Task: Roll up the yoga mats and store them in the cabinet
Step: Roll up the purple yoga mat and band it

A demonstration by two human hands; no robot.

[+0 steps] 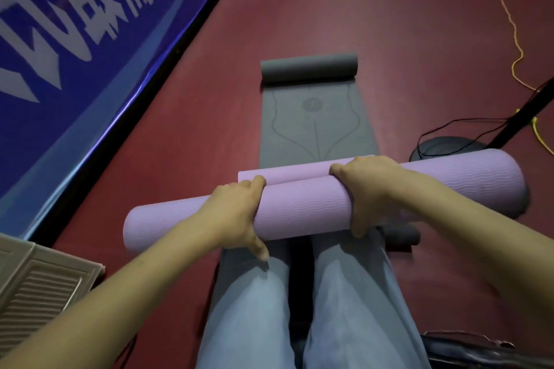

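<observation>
Both hands, left and right, grip a rolled lilac foam yoga mat above the person's knees. Beyond it, a grey yoga mat lies on the dark red floor, its far end rolled

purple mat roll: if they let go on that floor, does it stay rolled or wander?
The purple mat roll is a smooth cylinder, so it would probably roll if nudged. Its free end flap sits loose under the right hand, so it may unwind. The wavy texture should give the left hand decent grip.
</observation>
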